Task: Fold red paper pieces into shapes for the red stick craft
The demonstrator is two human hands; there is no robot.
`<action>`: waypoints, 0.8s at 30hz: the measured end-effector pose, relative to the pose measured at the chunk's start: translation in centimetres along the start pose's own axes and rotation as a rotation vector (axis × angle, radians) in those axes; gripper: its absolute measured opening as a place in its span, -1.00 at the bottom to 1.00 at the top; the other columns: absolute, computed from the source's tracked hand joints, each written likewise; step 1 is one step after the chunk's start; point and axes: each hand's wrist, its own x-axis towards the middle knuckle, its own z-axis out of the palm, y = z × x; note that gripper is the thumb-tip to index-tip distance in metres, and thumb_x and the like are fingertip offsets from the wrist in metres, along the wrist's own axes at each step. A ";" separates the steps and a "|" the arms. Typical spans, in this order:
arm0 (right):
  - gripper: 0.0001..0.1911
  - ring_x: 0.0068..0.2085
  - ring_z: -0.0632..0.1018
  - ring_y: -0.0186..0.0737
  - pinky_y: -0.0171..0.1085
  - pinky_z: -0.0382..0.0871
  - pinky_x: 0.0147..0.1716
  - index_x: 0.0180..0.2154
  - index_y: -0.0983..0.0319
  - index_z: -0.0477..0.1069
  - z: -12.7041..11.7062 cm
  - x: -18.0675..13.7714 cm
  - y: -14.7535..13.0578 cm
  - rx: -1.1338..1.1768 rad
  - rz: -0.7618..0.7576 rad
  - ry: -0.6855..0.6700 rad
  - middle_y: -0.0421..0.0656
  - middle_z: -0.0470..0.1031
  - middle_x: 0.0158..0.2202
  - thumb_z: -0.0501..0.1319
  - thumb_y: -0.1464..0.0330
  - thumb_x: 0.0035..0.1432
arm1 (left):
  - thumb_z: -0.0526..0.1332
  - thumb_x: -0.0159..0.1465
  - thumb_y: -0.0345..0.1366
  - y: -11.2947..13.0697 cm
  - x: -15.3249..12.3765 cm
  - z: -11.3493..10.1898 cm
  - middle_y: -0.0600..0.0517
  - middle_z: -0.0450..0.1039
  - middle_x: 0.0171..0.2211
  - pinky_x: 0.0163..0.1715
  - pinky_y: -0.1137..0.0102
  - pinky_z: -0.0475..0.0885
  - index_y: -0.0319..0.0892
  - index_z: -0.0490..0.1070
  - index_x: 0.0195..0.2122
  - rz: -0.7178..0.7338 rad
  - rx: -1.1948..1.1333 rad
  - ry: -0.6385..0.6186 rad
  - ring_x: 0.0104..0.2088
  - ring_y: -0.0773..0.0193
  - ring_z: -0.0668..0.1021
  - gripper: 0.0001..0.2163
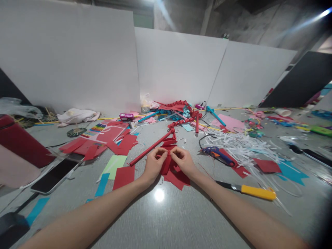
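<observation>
My left hand (pixel 153 164) and my right hand (pixel 183 161) meet over a piece of red paper (pixel 173 173) lying on the grey table (pixel 166 214). Both hands pinch the paper's upper edge with curled fingers, thumbs almost touching. A rolled red paper tube (pixel 151 148) runs diagonally from beside my left hand up to a chain of folded red paper (pixel 178 121). More red paper pieces (pixel 123 176) lie flat just left of my left wrist.
A yellow-handled utility knife (pixel 250 191) and a blue glue gun (pixel 217 154) lie right of my right arm. A phone (pixel 55 175) and a red box (pixel 22 143) sit left. White paper shreds (pixel 241 145), coloured scraps and white boards (pixel 178 65) fill the back.
</observation>
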 end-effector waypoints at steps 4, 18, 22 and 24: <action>-0.78 -0.44 0.37 -0.29 -0.31 0.26 -0.41 -0.37 0.22 0.41 0.0 0.0 0.1 -0.003 -0.005 0.007 -0.25 0.35 -0.47 0.22 0.24 0.30 | 0.29 0.28 -0.22 0.1 0.0 0.0 -0.07 0.58 -0.23 -0.12 0.32 0.43 -0.19 0.53 -0.23 0.011 -0.009 0.004 -0.19 0.17 0.58 -0.84; -0.79 -0.43 0.38 -0.28 -0.31 0.28 -0.39 -0.35 0.22 0.43 0.0 -0.1 0.2 -0.008 -0.028 0.011 -0.24 0.38 -0.45 0.23 0.25 0.30 | 0.30 0.26 -0.24 0.2 0.1 0.0 -0.09 0.61 -0.20 -0.12 0.31 0.46 -0.19 0.57 -0.22 0.002 -0.021 0.017 -0.18 0.15 0.60 -0.85; -0.78 -0.43 0.38 -0.28 -0.31 0.28 -0.39 -0.36 0.22 0.42 0.0 -0.1 0.0 -0.018 -0.027 0.015 -0.24 0.37 -0.46 0.22 0.25 0.30 | 0.31 0.26 -0.25 0.2 0.0 -0.1 -0.09 0.61 -0.20 -0.12 0.32 0.46 -0.20 0.57 -0.22 0.001 -0.011 0.021 -0.18 0.15 0.60 -0.85; -0.78 -0.43 0.38 -0.29 -0.31 0.27 -0.40 -0.36 0.22 0.42 0.0 -0.1 -0.1 -0.027 -0.030 0.018 -0.24 0.36 -0.46 0.22 0.25 0.30 | 0.31 0.26 -0.24 0.2 -0.1 -0.1 -0.09 0.61 -0.21 -0.12 0.32 0.46 -0.20 0.57 -0.22 0.003 -0.013 0.019 -0.18 0.16 0.60 -0.85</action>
